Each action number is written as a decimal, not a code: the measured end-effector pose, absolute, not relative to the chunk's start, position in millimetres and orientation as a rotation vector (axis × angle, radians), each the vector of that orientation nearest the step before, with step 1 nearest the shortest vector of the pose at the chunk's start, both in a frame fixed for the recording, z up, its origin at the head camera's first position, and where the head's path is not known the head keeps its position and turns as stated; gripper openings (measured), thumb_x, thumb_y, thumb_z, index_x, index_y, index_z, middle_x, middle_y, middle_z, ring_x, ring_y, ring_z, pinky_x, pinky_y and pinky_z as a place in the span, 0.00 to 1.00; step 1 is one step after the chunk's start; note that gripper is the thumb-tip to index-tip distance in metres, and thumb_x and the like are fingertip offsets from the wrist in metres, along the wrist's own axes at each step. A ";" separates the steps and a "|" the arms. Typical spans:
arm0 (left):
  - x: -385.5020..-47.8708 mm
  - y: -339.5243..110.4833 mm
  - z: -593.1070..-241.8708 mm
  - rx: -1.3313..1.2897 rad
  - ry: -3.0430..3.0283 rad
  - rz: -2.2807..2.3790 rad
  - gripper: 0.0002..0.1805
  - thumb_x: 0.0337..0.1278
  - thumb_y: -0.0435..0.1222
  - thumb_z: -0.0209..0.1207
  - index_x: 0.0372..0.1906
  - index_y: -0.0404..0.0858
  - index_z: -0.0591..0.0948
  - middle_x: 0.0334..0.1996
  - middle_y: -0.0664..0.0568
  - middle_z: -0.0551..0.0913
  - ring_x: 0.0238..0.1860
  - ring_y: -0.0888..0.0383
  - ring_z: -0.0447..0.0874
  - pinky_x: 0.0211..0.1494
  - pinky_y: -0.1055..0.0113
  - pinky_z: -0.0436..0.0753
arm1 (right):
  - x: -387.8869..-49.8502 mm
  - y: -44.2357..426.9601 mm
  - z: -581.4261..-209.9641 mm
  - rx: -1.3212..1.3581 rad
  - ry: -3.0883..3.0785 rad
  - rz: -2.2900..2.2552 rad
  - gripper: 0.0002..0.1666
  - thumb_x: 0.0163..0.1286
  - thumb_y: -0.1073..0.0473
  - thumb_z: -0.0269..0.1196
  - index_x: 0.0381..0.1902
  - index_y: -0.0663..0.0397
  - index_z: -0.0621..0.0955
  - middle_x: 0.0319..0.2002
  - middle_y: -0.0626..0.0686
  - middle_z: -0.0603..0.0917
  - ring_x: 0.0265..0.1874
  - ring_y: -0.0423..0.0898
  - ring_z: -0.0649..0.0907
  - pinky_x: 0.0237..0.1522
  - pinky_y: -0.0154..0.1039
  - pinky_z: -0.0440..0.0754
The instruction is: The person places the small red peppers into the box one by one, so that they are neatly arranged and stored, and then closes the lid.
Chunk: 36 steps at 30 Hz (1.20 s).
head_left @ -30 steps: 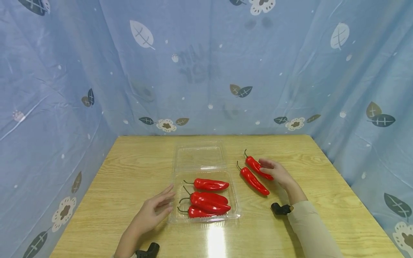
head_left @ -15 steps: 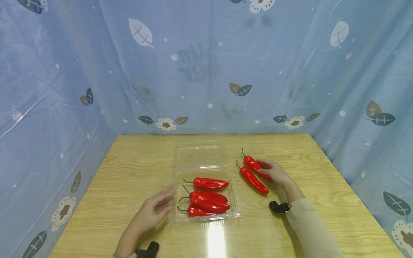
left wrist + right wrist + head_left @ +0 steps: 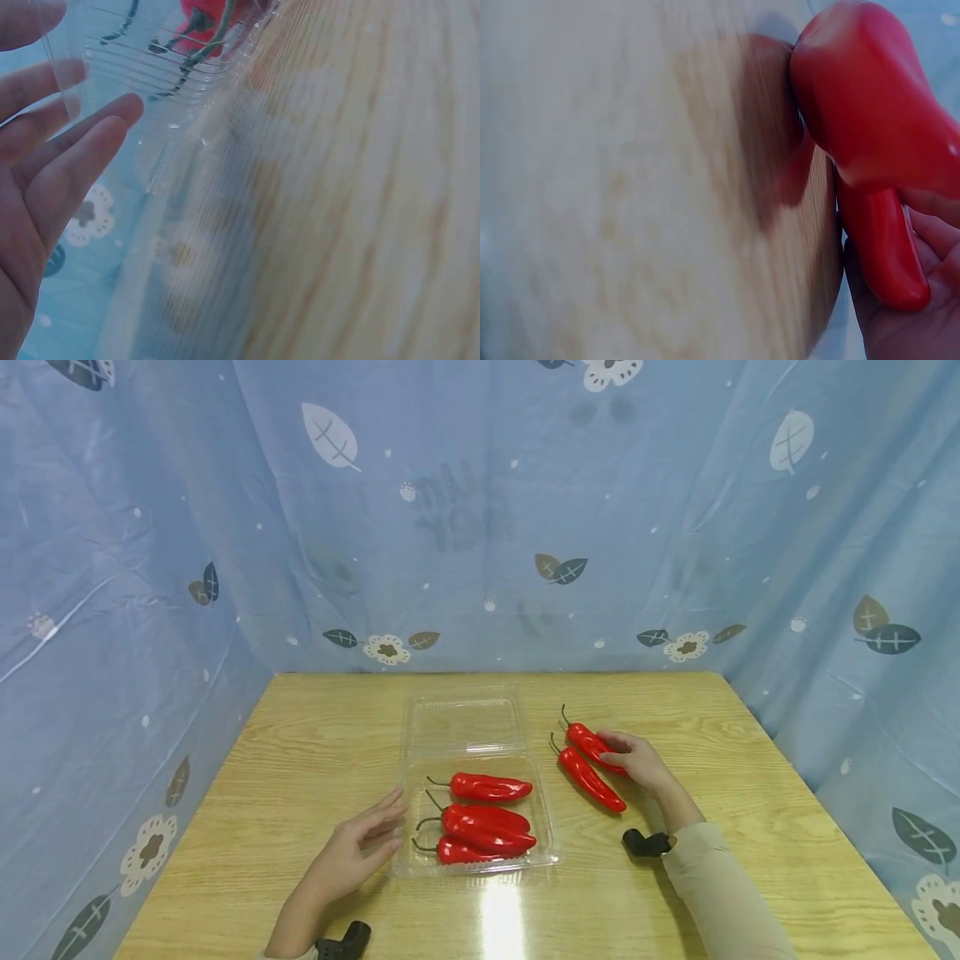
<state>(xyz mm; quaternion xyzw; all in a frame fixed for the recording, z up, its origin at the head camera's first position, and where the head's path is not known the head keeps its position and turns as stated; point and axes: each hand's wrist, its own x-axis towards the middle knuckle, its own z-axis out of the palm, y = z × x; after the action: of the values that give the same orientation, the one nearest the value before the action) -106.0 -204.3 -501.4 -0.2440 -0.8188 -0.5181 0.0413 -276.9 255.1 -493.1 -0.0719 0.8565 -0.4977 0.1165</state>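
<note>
In the head view, my right hand [image 3: 632, 759] lies over the tail end of the farther loose red chili pepper [image 3: 587, 740], fingers on its far side and thumb on its near side. The right wrist view shows that pepper [image 3: 885, 255] against the palm, partly hidden by the nearer loose pepper [image 3: 870, 97]. The nearer one [image 3: 591, 779] rests on the table beside it. My left hand [image 3: 352, 852], fingers loosely extended, is at the left wall of a clear plastic clamshell box [image 3: 551, 814]. Several red peppers [image 3: 491, 787] lie inside, green stems pointing left.
The box's clear lid [image 3: 465, 722] lies folded back toward the far side of the wooden table [image 3: 322, 727]. A blue patterned curtain [image 3: 480, 527] hangs behind the table and along both sides. Black wrist devices [image 3: 647, 843] sit on both wrists.
My right hand has shifted slightly left, and the farther loose pepper has moved a little left with it. The left hand, the box and the peppers inside have stayed put.
</note>
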 end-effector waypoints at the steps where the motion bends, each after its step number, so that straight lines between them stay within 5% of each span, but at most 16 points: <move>1: -106.0 -204.2 -501.3 -0.744 -2.509 -1.584 0.24 0.62 0.30 0.57 0.63 0.30 0.71 0.71 0.39 0.60 0.56 0.44 0.78 0.53 0.59 0.84 | -277.3 255.0 -493.5 -0.201 2.509 -1.467 0.32 0.67 0.62 0.60 0.67 0.64 0.67 0.66 0.66 0.67 0.65 0.62 0.67 0.66 0.53 0.68; 16: -106.8 -204.6 -503.2 -0.742 -2.513 -1.576 0.24 0.62 0.30 0.57 0.63 0.29 0.71 0.71 0.39 0.60 0.56 0.43 0.78 0.54 0.57 0.84 | -275.5 256.9 -491.3 -0.157 2.497 -1.537 0.32 0.67 0.62 0.60 0.67 0.62 0.67 0.67 0.65 0.66 0.66 0.62 0.65 0.67 0.54 0.66; 23: -101.7 -199.6 -491.8 -0.728 -2.513 -1.569 0.23 0.60 0.26 0.57 0.61 0.26 0.71 0.69 0.34 0.61 0.55 0.38 0.77 0.53 0.52 0.83 | -270.6 256.1 -482.7 -0.184 2.469 -1.624 0.32 0.68 0.62 0.60 0.68 0.61 0.66 0.68 0.64 0.66 0.65 0.58 0.67 0.47 0.18 0.74; 36: -107.9 -204.2 -504.9 -0.725 -2.523 -1.559 0.24 0.60 0.28 0.58 0.62 0.29 0.71 0.70 0.39 0.61 0.56 0.43 0.79 0.53 0.58 0.84 | -253.7 233.7 -450.6 -0.289 2.448 -1.656 0.31 0.66 0.61 0.62 0.66 0.59 0.69 0.64 0.64 0.71 0.50 0.38 0.77 0.45 0.24 0.81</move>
<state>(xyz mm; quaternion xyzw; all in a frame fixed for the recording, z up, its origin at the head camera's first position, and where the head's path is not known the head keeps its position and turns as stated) -107.9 -204.2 -504.9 -0.2371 -0.8256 -0.5102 0.0441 -253.7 233.7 -450.6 -0.0969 0.8214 -0.5555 0.0859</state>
